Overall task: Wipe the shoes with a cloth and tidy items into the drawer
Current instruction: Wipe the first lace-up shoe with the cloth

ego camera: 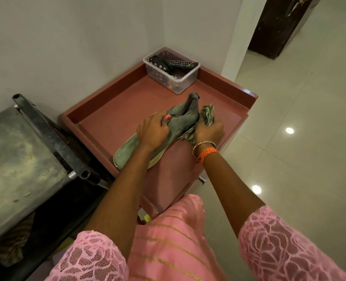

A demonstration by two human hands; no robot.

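Observation:
A grey shoe (185, 116) lies on its side on the pink cabinet top (117, 118), its worn sole (127, 151) turned toward me. My left hand (153, 130) grips the shoe around its middle, thumb over the upper. To the right of the shoe, my right hand (209, 132) holds a bunched green-and-white cloth (207, 114) pressed against the shoe's side. A drawer handle (202, 179) sticks out below the cabinet's front edge; the drawer front is mostly hidden by my arms.
A clear plastic box (172, 72) with a remote control (181, 63) and dark items stands at the cabinet's back corner by the wall. A metal table (20, 159) with a dark bar stands on the left. Tiled floor (299, 138) spreads to the right.

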